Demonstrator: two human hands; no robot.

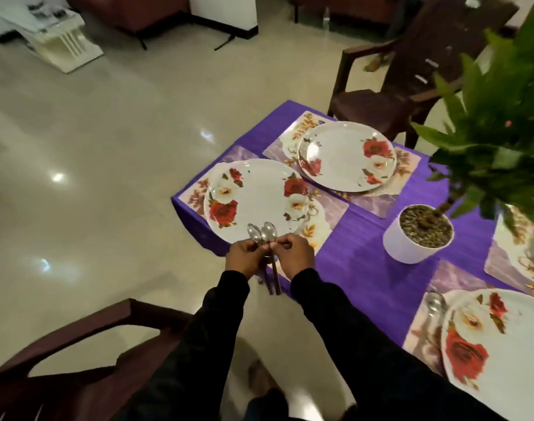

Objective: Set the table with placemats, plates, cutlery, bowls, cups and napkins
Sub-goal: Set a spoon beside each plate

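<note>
Both hands, the left hand (pixel 244 258) and right hand (pixel 294 255), hold two spoons (pixel 263 233) over the near plate (pixel 256 199).

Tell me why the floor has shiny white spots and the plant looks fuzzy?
Head view: the spots on the floor are glare from lights off glossy tile, also on the far plate; the plant is close to the camera and blurred; the spoons in both hands are fairly sharp.

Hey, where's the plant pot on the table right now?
In the head view, the white plant pot stands on the purple tablecloth right of centre, between the two far plates and the near plate, right of the hands.
</note>
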